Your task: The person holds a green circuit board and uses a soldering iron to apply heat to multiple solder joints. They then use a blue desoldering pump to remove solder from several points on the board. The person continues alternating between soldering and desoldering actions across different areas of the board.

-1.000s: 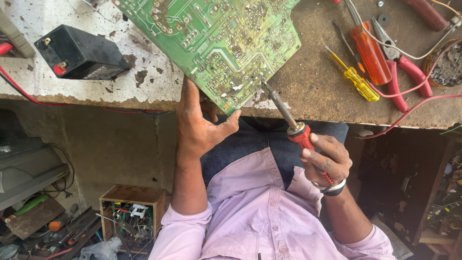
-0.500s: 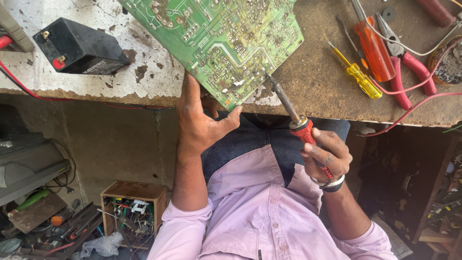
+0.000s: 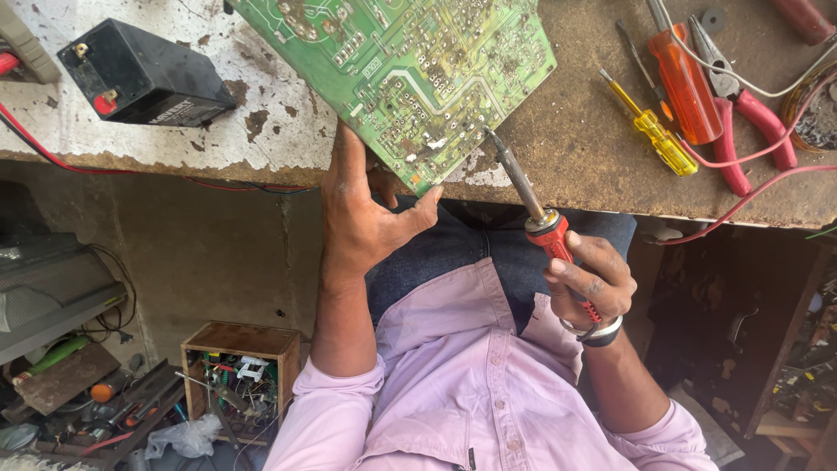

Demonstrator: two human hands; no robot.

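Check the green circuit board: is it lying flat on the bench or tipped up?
Tipped: the left hand holds the circuit board's near corner off the bench edge.

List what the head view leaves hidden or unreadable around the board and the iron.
- Circuit board: far end cut off by the top edge.
- Left hand: fingertips hidden under the board.
- Soldering iron: whether its tip touches the solder is too small to tell.
- Pliers: jaws partly covered by a white wire.
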